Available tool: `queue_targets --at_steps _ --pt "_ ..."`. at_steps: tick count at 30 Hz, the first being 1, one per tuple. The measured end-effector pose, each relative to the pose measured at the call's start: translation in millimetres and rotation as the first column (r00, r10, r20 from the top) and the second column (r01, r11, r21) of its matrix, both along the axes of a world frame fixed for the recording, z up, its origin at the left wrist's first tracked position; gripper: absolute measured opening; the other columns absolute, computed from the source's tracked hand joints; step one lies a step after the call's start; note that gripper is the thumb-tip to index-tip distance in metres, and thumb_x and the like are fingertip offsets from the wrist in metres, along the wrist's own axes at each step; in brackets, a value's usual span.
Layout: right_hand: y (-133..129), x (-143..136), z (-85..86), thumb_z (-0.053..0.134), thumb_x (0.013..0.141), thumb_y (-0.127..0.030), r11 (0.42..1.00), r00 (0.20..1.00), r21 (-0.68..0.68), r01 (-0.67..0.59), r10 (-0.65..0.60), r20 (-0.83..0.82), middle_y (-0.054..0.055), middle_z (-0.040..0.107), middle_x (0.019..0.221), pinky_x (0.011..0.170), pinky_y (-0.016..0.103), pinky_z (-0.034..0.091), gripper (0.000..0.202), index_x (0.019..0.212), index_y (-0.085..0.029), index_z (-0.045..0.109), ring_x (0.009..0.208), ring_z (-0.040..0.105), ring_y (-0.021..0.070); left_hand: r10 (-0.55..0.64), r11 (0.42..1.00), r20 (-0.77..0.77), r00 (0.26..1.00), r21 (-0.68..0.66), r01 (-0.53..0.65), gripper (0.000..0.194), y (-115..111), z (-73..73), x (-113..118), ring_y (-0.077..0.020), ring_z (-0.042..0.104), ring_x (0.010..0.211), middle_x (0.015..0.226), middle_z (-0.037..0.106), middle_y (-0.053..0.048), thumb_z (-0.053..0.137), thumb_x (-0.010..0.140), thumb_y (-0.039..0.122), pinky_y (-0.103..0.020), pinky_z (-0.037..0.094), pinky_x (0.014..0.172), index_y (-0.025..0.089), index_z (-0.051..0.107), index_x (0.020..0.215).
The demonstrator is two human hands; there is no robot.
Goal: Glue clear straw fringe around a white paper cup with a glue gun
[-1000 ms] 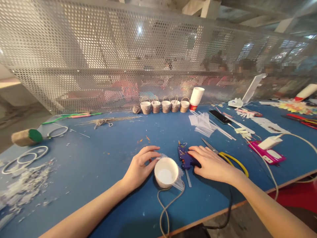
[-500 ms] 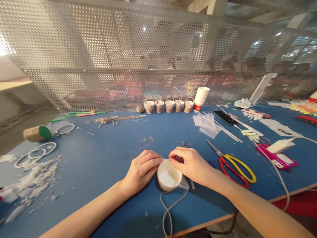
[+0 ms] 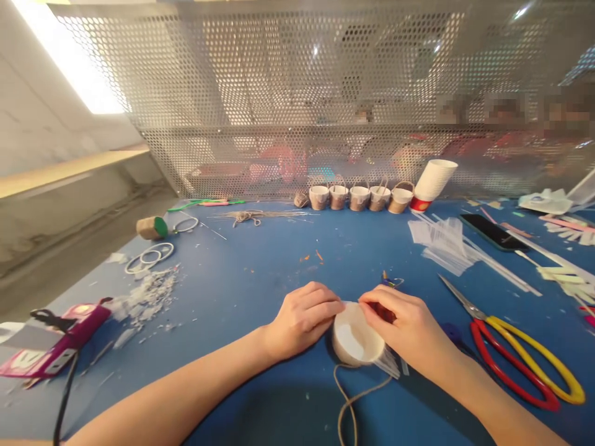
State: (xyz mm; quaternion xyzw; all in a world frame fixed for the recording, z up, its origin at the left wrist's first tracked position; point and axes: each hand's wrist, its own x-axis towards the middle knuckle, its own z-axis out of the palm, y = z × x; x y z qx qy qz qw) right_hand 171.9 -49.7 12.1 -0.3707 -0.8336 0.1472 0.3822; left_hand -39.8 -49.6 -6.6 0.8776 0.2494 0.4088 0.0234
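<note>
Two hands were on the job in the head view, one each side of a white cup (image 3: 357, 341). Cup sat mouth up on the blue table (image 3: 251, 303), between my hands. My left hand (image 3: 304, 319) had its fingers bent together, tips at the far left rim; couldn't tell whether it gripped or just steadied. My right hand (image 3: 404, 322) was narrow, thumb and fingertips drawn in at the far right rim; couldn't tell what, if anything, sat between them.

Clear strips (image 3: 389, 365) fanned out from the cup's side, just below my right fingers. Twine (image 3: 344, 412) ran from the cup's base toward me, crossing itself. Glue gun (image 3: 385, 278) was mostly hidden behind my right hand, tip showing just beyond it. Scissors (image 3: 473, 311) lay to the right of that hand, blades apart from it. More clear sheets (image 3: 444, 248) lay farther out, beyond it.

Well left of my left hand: pink power strip (image 3: 88, 323), white scraps (image 3: 155, 297). Five small pails (image 3: 359, 198) stood in a row beyond both hands.
</note>
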Motion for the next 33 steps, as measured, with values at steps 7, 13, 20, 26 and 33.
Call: queue_targets --at_steps 7,13,20,26,33 --pt "-1.5 -1.3 0.2 0.048 0.088 -0.013 0.999 1.000 -0.037 0.018 -0.018 -0.014 0.002 0.061 0.072 0.062 0.025 0.047 0.016 0.080 -0.018 0.060 0.065 0.058 0.0137 -0.026 0.999 -0.016 1.000 0.037 0.026 0.025 1.5 0.2 -2.0 -0.0200 0.060 0.088 0.092 0.069 -0.011 0.052 0.085 0.006 -0.034 0.054 0.077 0.016 0.056 0.108" --pt "1.0 0.1 6.7 0.051 0.087 -0.013 0.993 0.999 -0.112 0.028 -0.031 -0.022 0.001 0.062 0.077 0.065 0.025 0.046 0.013 0.083 -0.018 0.062 0.069 0.058 0.0133 -0.024 0.998 -0.022 0.999 0.060 0.025 0.031 4.7 -1.8 -3.6 -0.0208 0.061 0.090 0.093 0.069 -0.011 0.056 0.083 0.004 -0.035 0.054 0.078 0.017 0.054 0.110" --pt "8.1 1.4 27.9 0.056 0.084 -0.008 0.990 0.999 -0.144 -0.014 0.020 0.039 0.001 0.065 0.079 0.070 0.026 0.045 0.014 0.079 -0.018 0.064 0.076 0.058 0.0145 -0.011 0.996 -0.032 0.999 0.089 0.014 0.027 3.2 -0.2 -2.7 -0.0198 0.060 0.088 0.091 0.069 -0.011 0.054 0.085 0.005 -0.034 0.054 0.076 0.015 0.054 0.110" --pt "12.8 -1.6 36.5 0.062 0.084 -0.012 0.981 0.967 -0.148 -0.128 0.156 0.200 0.002 0.068 0.083 0.077 0.031 0.044 0.008 0.081 -0.019 0.066 0.082 0.058 0.0168 -0.012 0.993 -0.013 1.000 0.117 0.013 0.025 2.1 -0.1 -3.1 -0.0196 0.060 0.086 0.090 0.068 -0.011 0.054 0.085 0.005 -0.034 0.055 0.073 0.014 0.056 0.109" --pt "15.2 -8.2 39.6 0.067 0.082 -0.014 0.986 0.942 -0.107 -0.125 0.152 0.300 0.000 0.069 0.081 0.074 0.030 0.038 0.005 0.079 -0.018 0.066 0.078 0.060 0.0152 -0.010 0.993 -0.023 1.000 0.122 0.012 0.024 1.9 0.8 -3.9 -0.0194 0.060 0.086 0.090 0.069 -0.010 0.053 0.086 0.007 -0.033 0.055 0.073 0.015 0.056 0.109"
